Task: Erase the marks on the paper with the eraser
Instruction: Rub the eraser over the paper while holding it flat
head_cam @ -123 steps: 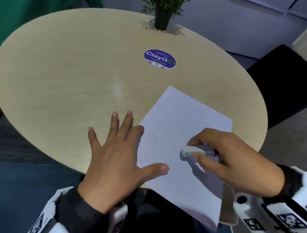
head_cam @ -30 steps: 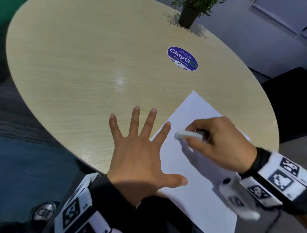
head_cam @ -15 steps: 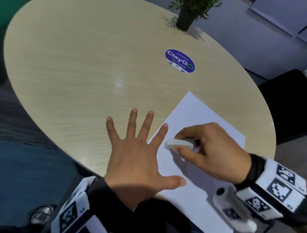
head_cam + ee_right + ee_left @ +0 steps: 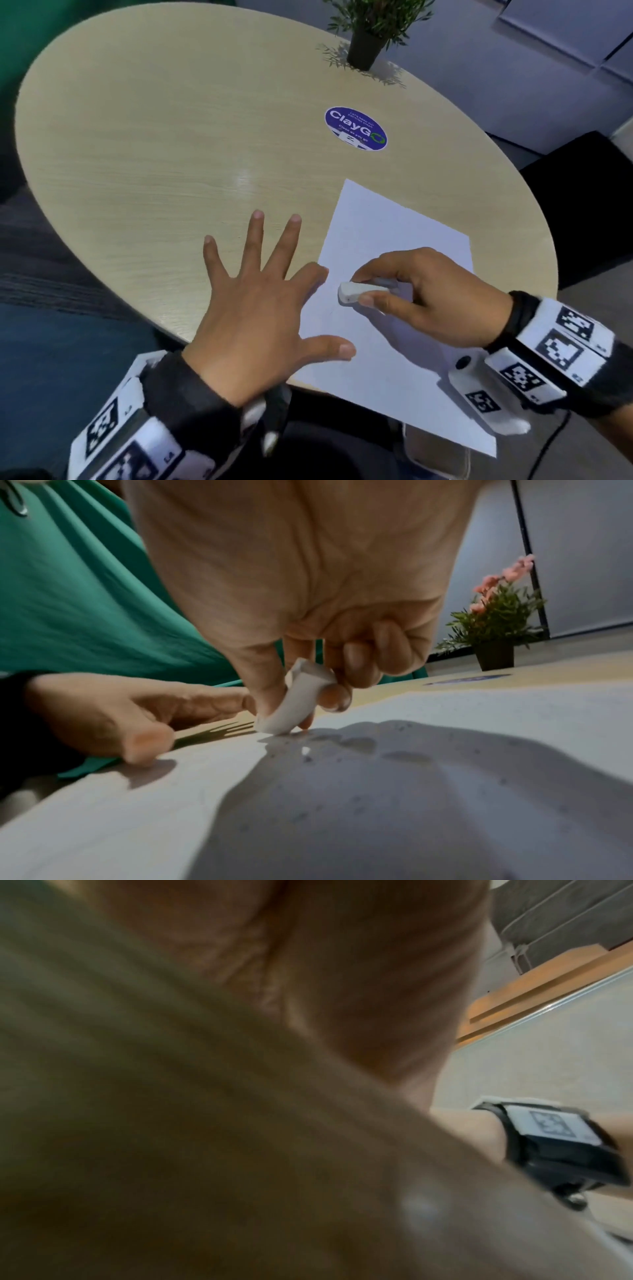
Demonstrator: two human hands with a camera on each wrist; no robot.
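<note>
I spread my left hand flat on the worktop, fingers apart, forefinger and thumb pinning the paper so it probably won't slide, while my right hand pinches the eraser tip-down on it.

A round blue sticker lay on the far right part of the wooden table, just near of the potted plant. Its large white word read "ClayGo", with a green looped "o", and a smaller line below read "Clean as you go". The small arc of print above it was too fine to read.
</note>
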